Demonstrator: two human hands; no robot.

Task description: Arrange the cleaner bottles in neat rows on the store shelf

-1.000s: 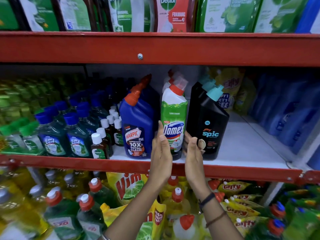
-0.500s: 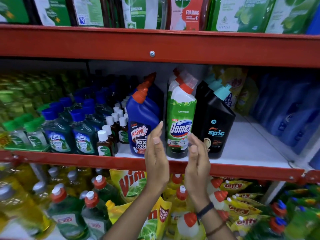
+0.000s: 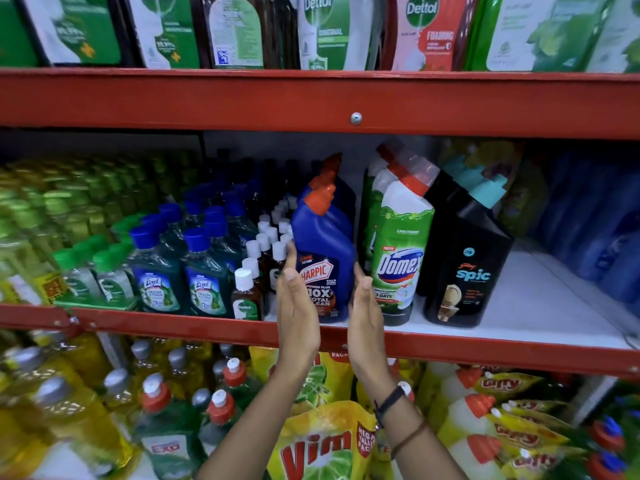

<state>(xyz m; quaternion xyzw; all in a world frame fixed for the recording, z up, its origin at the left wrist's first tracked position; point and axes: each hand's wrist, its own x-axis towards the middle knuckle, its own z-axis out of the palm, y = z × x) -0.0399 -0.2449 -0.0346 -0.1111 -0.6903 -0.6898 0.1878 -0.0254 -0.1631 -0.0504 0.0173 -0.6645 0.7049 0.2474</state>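
Blue Harpic bottle (image 3: 323,258), glossy plastic with angled red nozzle, is standing upright at the red shelf (image 3: 207,329) front edge. Left hand (image 3: 297,308) and right hand (image 3: 365,311), palms flat and fingers extended, are flanking it; contact unclear. White-green Domex bottle (image 3: 401,251) is standing just right of the Harpic.

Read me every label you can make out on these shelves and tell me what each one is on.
"HARPIC", "10X": blue bottle between the left hand and right hand.
"Domex", "NEW": green and white bottle.
"Spic": black bottle.
"Lizol": teal bottles.
"Dettol": small brown bottle; top-shelf pouches, one also "FOAMING".
"Vim": yellow pouch.
"Exo": green bottle.
"Giffy": yellow packs.
Smaller print is too blurred.
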